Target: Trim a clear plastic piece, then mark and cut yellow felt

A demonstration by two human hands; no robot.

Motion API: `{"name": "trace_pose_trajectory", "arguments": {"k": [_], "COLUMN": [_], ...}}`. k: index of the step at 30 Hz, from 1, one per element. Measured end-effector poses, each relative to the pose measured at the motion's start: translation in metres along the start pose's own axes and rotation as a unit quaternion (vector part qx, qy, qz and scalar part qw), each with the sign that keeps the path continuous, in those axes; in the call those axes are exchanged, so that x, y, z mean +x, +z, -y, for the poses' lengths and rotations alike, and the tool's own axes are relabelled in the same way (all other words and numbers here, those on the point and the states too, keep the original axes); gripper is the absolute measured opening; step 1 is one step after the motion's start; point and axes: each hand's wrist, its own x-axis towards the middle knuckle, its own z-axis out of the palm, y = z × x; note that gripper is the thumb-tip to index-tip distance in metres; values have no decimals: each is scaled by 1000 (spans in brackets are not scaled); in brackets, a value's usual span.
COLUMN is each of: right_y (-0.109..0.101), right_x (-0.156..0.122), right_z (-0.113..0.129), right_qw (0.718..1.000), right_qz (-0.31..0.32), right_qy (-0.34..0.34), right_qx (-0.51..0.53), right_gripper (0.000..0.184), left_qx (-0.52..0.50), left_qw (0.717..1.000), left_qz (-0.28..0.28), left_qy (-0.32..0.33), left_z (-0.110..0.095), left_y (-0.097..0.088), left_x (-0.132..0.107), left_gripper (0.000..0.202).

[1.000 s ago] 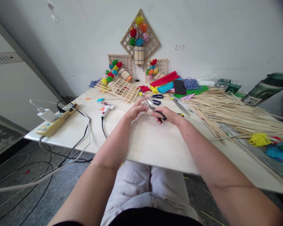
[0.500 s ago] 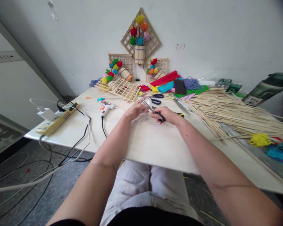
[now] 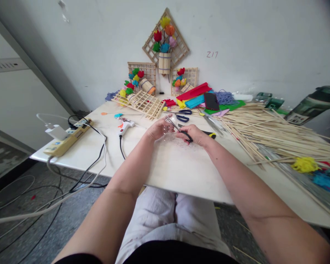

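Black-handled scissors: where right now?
Head view, centre: the black-handled scissors are in the right hand, blades angled toward the clear plastic in the left hand, below the navy-handled pair.

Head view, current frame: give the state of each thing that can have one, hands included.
Left hand: closed on clear plastic.
Right hand: gripping black-handled scissors.
Black-handled scissors: blades at the clear plastic; open or shut unclear.
Blue-handled scissors: lying loose, handles spread.
Glue gun: lying on the table, corded.
Power strip: white charger plugged in.
Phone: screen dark.
Bottle: lid on.
Sticks: loose, piled.
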Motion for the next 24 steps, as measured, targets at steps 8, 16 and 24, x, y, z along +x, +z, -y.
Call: {"name": "trace_pose_trajectory", "arguments": {"k": [8, 16, 24], "right_y": [1, 5, -5], "right_x": [4, 1, 0], "right_z": [-6, 1, 2], "right_qw": [1000, 1000, 997], "right_qz": [-11, -15, 58], "right_qy": [-21, 5, 43], "right_qx": [-16, 7, 39], "right_gripper": [32, 29, 22], "left_qx": [-11, -4, -19], "left_qw": [1000, 1000, 992], "left_qz": [3, -7, -77], "left_qy": [-10, -3, 96], "left_z": [1, 5, 8], "left_y": [-3, -6, -20], "left_x": [1, 3, 8], "left_gripper": [61, 60, 57]}}
